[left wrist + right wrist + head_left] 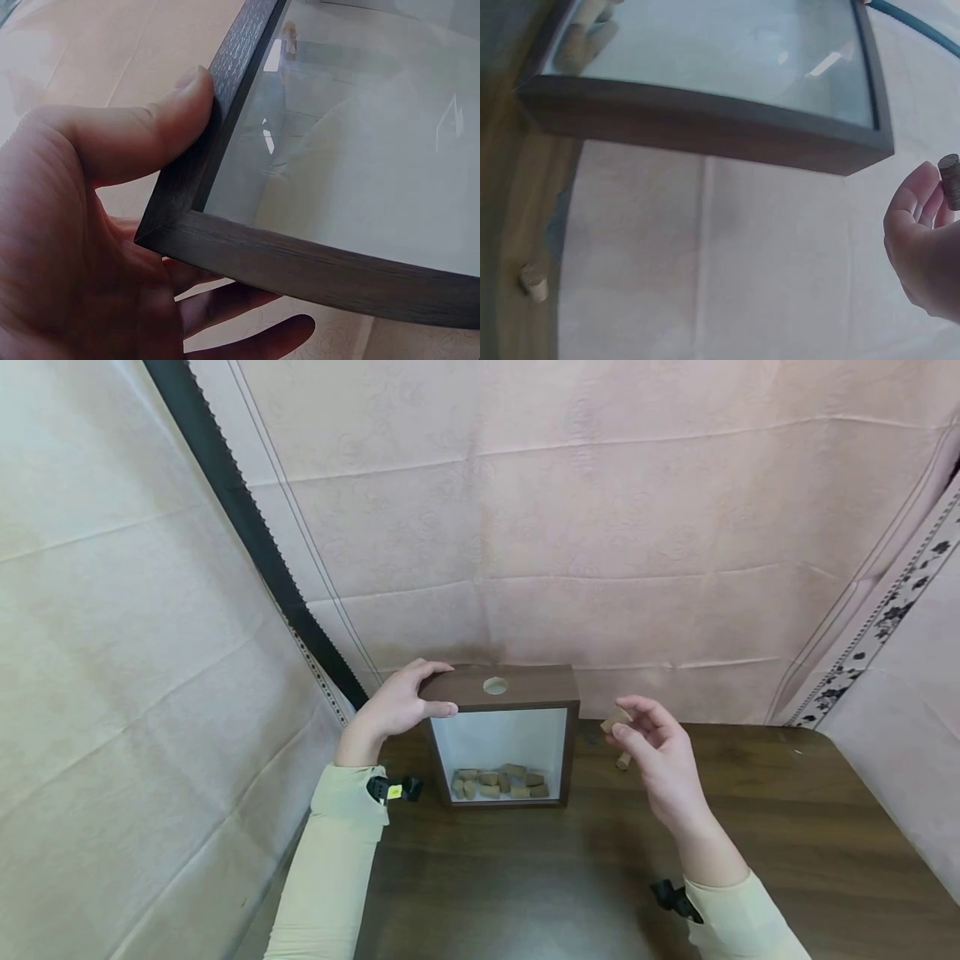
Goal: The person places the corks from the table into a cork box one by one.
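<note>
A dark-brown wooden shadow box (573, 752) with a glass front and a round hole in its top stands upright on the table, several corks (489, 779) lying at its bottom. My left hand (401, 700) holds the box's upper left corner; in the left wrist view the thumb (187, 101) lies against the frame and the other fingers reach past it. To the right of the box, my right hand (660, 760) pinches a single cork (617, 720) in the air between thumb and fingers, apart from the box. The right wrist view also shows this cork (950, 180).
Another cork (623, 761) lies on the dark wooden table (517, 868), partly behind my right hand. Pale cloth (600, 527) hangs behind the table and along both sides. Each wrist carries a small black camera mount (393, 789).
</note>
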`<state>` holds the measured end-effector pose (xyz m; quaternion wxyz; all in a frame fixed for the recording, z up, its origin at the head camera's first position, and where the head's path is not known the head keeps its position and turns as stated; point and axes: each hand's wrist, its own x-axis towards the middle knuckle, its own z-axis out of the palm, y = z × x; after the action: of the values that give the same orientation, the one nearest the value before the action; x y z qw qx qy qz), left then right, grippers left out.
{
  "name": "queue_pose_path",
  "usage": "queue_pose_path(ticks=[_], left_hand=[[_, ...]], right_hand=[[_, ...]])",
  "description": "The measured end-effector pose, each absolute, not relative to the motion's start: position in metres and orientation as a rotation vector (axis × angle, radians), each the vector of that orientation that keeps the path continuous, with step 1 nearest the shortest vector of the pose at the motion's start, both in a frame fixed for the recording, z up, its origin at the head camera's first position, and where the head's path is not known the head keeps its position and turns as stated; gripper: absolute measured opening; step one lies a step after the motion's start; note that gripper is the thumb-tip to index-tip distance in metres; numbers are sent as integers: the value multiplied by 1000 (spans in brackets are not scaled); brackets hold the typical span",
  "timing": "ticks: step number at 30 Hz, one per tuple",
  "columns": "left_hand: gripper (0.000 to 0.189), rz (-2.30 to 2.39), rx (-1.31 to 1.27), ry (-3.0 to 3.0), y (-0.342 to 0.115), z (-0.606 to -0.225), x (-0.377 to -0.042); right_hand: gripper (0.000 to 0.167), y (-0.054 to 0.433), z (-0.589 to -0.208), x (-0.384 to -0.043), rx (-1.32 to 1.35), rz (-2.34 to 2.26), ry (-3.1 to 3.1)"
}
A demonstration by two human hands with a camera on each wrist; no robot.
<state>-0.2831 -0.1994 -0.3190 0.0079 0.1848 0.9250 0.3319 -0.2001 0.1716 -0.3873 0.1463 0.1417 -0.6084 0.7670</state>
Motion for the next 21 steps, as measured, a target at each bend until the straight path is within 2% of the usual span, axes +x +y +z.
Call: queue_pose_path(ticks=[8,15,21], left_hand=[[68,1031,583,2897,-200,-319,-283],[67,1026,596,2911,-201,-319,-282],[67,1029,588,2916,-199,-319,-282]], right_hand=[[30,146,-368,-203,498,2127,-1780],[37,123,-349,-214,560,2017,-1914],[32,106,-341,-230,596,1893,-2035]])
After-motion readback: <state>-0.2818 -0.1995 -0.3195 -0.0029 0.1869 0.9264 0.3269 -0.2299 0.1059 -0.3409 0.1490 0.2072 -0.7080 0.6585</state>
